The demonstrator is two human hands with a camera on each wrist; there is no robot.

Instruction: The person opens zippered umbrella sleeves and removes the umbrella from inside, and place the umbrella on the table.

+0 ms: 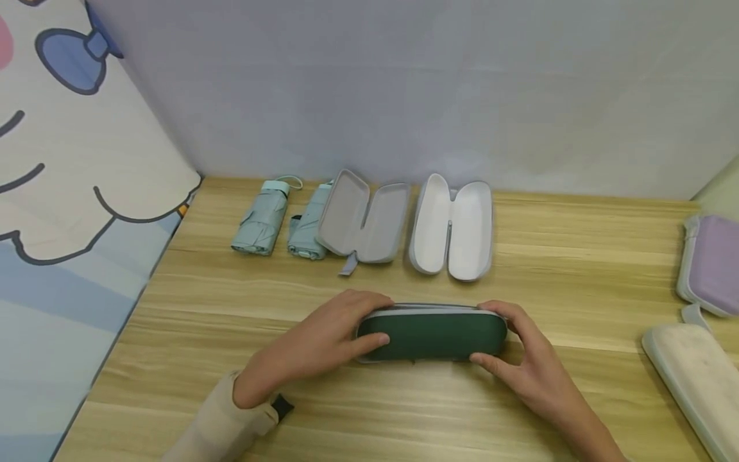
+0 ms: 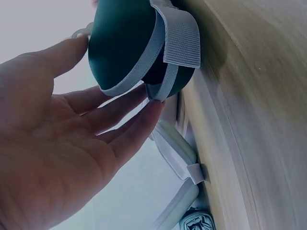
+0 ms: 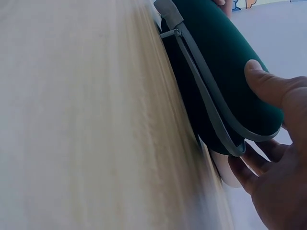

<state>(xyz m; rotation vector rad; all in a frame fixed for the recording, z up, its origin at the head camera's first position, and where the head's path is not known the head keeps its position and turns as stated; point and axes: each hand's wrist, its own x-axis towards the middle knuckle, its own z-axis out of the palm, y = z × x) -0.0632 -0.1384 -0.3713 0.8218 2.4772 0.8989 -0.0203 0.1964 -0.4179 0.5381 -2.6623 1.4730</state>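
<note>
A dark green zip case (image 1: 434, 336) with grey zipper tape lies near the middle of the table between both hands. My left hand (image 1: 331, 335) holds its left end, thumb on the green side and fingers at the far edge. Gripping the other end, my right hand (image 1: 531, 359) has its thumb low on the near side. The zipper is undone: in the left wrist view a dark gap parts the two halves beside a grey fabric tab (image 2: 182, 40). Along the right wrist view, the zipper pull (image 3: 176, 32) sits by the tab.
Behind stand an open grey case (image 1: 387, 221) and an open white-lined case (image 1: 471, 231). Two folded pale-green umbrellas (image 1: 262, 221) lie left of them, one partly behind the grey case. At right are a purple case (image 1: 716, 263) and a cream case (image 1: 693, 378).
</note>
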